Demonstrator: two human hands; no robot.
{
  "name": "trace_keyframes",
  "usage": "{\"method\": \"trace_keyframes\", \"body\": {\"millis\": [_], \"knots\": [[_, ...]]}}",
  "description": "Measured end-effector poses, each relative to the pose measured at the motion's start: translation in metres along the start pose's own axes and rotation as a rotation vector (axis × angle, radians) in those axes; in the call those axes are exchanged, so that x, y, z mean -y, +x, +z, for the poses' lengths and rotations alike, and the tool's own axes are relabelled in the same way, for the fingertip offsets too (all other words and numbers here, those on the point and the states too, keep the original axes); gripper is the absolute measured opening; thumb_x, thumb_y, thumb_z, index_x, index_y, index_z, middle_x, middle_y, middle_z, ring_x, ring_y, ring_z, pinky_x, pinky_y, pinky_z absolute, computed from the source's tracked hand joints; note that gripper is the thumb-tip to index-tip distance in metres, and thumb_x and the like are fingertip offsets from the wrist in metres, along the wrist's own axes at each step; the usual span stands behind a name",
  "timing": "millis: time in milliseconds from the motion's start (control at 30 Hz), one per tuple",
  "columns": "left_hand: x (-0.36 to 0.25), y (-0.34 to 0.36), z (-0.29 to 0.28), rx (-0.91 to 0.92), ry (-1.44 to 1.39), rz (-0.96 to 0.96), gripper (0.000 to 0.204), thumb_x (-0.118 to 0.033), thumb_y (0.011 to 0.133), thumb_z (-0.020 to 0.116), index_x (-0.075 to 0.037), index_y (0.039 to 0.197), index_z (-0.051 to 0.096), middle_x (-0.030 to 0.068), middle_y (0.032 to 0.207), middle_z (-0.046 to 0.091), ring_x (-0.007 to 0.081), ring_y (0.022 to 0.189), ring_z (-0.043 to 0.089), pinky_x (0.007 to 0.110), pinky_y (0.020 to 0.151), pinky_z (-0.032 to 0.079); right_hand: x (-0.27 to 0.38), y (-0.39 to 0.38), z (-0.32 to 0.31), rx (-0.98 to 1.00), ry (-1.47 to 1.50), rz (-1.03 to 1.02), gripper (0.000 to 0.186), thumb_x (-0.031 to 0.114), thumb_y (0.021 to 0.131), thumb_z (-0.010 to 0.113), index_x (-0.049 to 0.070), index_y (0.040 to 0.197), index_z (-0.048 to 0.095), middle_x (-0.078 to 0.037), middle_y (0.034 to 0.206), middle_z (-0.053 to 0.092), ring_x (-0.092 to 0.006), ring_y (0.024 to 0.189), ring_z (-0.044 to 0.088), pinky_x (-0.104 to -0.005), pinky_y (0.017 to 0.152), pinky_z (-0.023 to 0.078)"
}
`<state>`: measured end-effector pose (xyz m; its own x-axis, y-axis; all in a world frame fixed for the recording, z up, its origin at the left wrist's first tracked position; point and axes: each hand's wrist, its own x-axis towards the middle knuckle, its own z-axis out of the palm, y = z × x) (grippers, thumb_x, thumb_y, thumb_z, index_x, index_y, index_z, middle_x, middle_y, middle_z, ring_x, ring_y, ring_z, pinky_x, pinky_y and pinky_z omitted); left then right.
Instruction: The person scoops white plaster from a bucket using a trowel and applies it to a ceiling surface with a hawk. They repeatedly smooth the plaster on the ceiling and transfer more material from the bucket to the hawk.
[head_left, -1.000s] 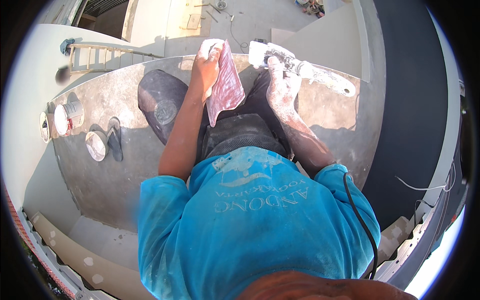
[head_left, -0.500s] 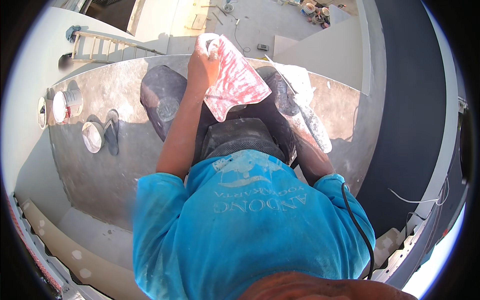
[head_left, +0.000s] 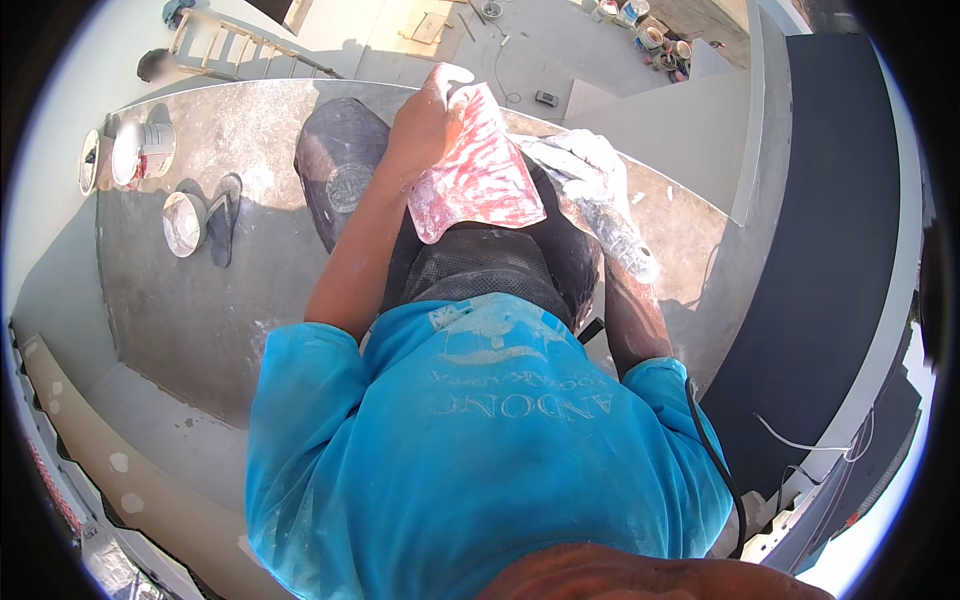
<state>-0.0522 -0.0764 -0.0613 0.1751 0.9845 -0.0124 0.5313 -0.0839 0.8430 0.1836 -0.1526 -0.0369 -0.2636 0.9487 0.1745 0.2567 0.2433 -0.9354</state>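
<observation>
My left hand (head_left: 428, 125) is closed on the upper left edge of a red, flexible-looking sheet (head_left: 485, 175) smeared with white paste. The sheet hangs over my lap, between my knees, its lower edge flared. To its right is my right hand (head_left: 588, 165), in a white-smeared glove whose cuff reaches along the forearm. Those fingers are bent close to the sheet's right edge. A thin, pale edge shows by the fingertips, but what they hold is too unclear to name. Whether it touches the sheet I cannot tell.
I sit on a concrete ledge (head_left: 270, 130) above a lower floor. To the left are a white bucket (head_left: 158, 150), a small tub (head_left: 183, 224) and a flip-flop (head_left: 222, 230). A ladder (head_left: 235, 50) leans beyond the edge. Several buckets (head_left: 655, 40) stand below, and a dark panel (head_left: 810, 200) runs along the right.
My right hand has risen and turned toward the sheet, so its gloved back now shows. My left hand has shifted slightly right with the sheet. The view has tilted a little.
</observation>
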Motion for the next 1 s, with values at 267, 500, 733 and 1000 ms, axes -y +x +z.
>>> {"method": "trace_keyframes", "body": {"millis": [267, 500, 733, 1000], "knots": [[0.006, 0.015, -0.005, -0.342, -0.659, -0.18, 0.025, -0.001, 0.089, 0.049, -0.001, 0.113, 0.053, 0.0116, 0.103, 0.061, 0.0165, 0.092, 0.057, 0.029, 0.079, 0.045, -0.043, -0.007, -0.011, -0.426, 0.074, 0.197, 0.017, 0.001, 0.088, 0.049, -0.004, 0.099, 0.061, -0.01, 0.095, 0.061, -0.0161, 0.083, 0.06, -0.0293, 0.075, 0.05], [0.001, 0.019, -0.011, -0.602, -1.348, -0.26, 0.022, 0.0, 0.089, 0.046, -0.003, 0.109, 0.055, 0.0076, 0.099, 0.061, 0.0152, 0.09, 0.057, 0.028, 0.079, 0.046, -0.021, 0.028, 0.035, -0.218, 0.428, 0.432, 0.033, 0.011, 0.093, 0.049, 0.004, 0.125, 0.045, -0.009, 0.09, 0.059, -0.0169, 0.072, 0.056, -0.0292, 0.065, 0.048], [0.008, 0.006, 0.007, -0.717, -1.154, -0.032, 0.038, 0.002, 0.089, 0.045, -0.006, 0.125, 0.037, 0.0076, 0.114, 0.048, 0.01, 0.092, 0.05, 0.027, 0.078, 0.047, 0.037, 0.065, 0.09, -0.282, 1.101, 0.567, 0.043, 0.035, 0.091, 0.063, 0.006, 0.12, 0.049, -0.001, 0.077, 0.05, -0.014, 0.067, 0.049, -0.026, 0.055, 0.048], [0.048, -0.009, -0.066, -0.582, -1.359, -0.077, 0.044, 0.0, 0.087, 0.053, -0.002, 0.126, 0.032, 0.0144, 0.117, 0.047, 0.0183, 0.105, 0.054, 0.03, 0.085, 0.049, 0.05, 0.109, 0.122, -0.449, 0.751, 0.787, 0.017, 0.018, 0.091, 0.065, 0.009, 0.102, 0.055, 0.0, 0.076, 0.051, -0.01, 0.063, 0.048, -0.0229, 0.049, 0.046]]}}
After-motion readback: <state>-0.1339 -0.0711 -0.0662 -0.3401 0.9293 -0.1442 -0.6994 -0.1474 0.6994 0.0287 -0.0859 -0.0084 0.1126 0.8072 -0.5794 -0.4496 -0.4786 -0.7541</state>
